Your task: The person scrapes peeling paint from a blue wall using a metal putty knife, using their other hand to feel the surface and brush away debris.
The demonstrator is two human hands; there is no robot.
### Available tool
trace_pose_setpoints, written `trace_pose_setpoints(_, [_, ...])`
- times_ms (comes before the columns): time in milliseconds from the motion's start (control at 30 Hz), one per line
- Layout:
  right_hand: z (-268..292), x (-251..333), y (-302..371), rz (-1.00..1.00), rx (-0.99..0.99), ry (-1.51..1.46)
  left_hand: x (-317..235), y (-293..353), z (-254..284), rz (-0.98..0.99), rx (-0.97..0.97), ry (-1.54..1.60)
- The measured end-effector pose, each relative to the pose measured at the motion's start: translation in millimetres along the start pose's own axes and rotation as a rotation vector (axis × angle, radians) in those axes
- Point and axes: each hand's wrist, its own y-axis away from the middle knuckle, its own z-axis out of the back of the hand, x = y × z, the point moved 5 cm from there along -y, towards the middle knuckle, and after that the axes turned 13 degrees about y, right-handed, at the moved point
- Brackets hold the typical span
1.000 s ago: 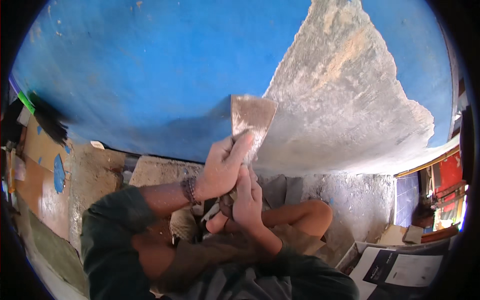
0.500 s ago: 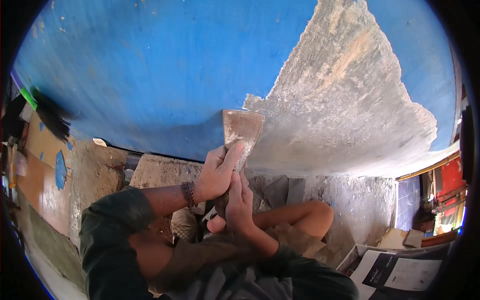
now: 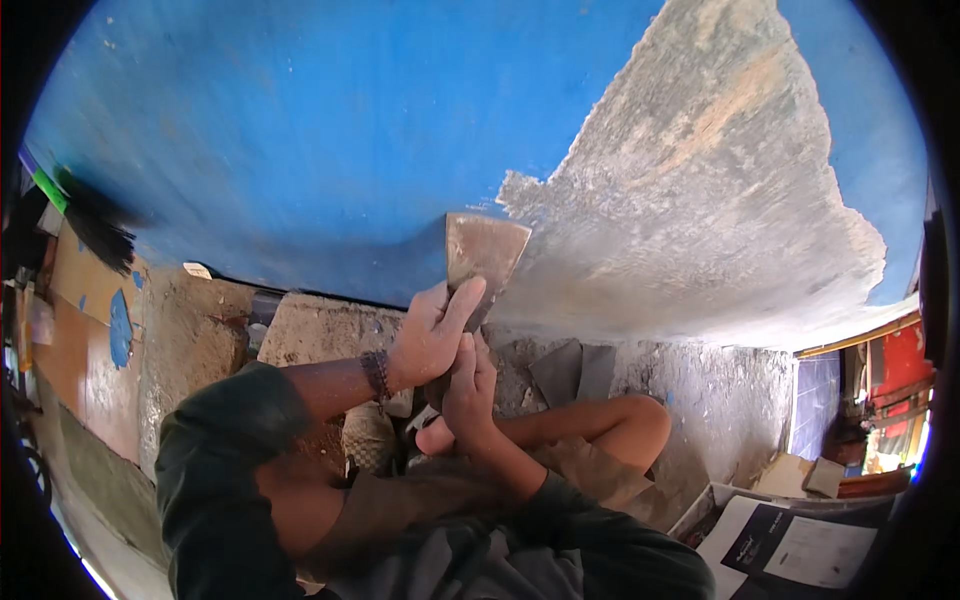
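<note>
Both my hands hold a wide metal scraper [image 3: 486, 245], its flared blade pointing up toward the blue painted wall [image 3: 300, 130]. My left hand [image 3: 428, 340] is closed round the lower blade, thumb lying along the metal. Just below it, my right hand [image 3: 470, 395] wraps the handle, which is mostly hidden by the fingers. The blade's edge lies by the paint's border, just left of a rough grey bare patch [image 3: 700, 180] on the wall. Whether the edge touches the wall is hard to tell.
A black-bristled broom [image 3: 95, 225] leans at the far left. Dark tile pieces [image 3: 560, 375] lie at the wall's foot beyond my bent leg [image 3: 630, 430]. A box with printed flaps [image 3: 790, 540] stands at the lower right. Worn, dusty floor [image 3: 700, 410] runs along the wall.
The view has shifted slightly, so the grey patch sits farther right in the picture. The blade is now a little left of and below the patch's jutting corner. Both hands keep their hold.
</note>
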Motion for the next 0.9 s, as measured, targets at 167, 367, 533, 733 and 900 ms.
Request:
trace_pose_setpoints(167, [-1,23,-9,0.047,0.014,-0.001,-15,-12,-6,0.095,0.070,0.068])
trace_pose_setpoints(367, [-1,-2,-1,-0.047,-0.033,-0.077,-25,-3,-9,-0.035,-0.025,-0.007])
trace_pose_setpoints(533, [6,-5,-4,-0.020,-0.046,-0.032,-11,-6,-13,0.015,0.009,0.034])
trace_pose_setpoints(733, [13,-15,5,0.037,0.565,-0.835,-12,-2,-20,0.075,0.001,0.050])
trace_pose_setpoints(900, [7,12,-4,-0.058,-0.006,-0.167,-20,-10,-16,-0.102,-0.011,-0.021])
